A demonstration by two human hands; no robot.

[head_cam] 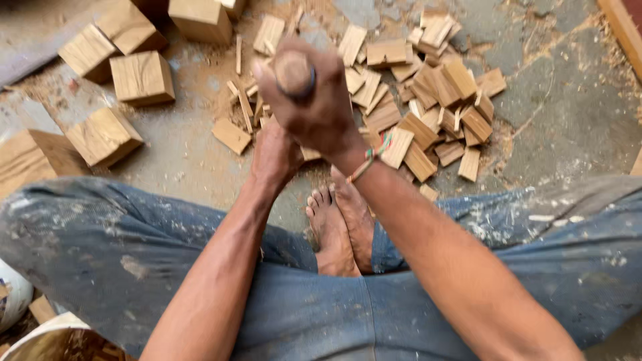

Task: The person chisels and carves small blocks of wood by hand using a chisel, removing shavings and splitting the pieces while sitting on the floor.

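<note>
Hands (301,113) gripping wooden handle (293,72), white bucket (40,337) nearby

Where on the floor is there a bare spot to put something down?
Bare floor lies right of the chip pile, up to the plank at the edge. A smaller patch sits between the blocks and the left hand. Crowded around the right hand gripping the handle.

One view only — a head-worn camera looking steeply down past the person's own forearms and crossed legs to the floor (575,100), close in — wood pieces (428,113) fill the top.
</note>
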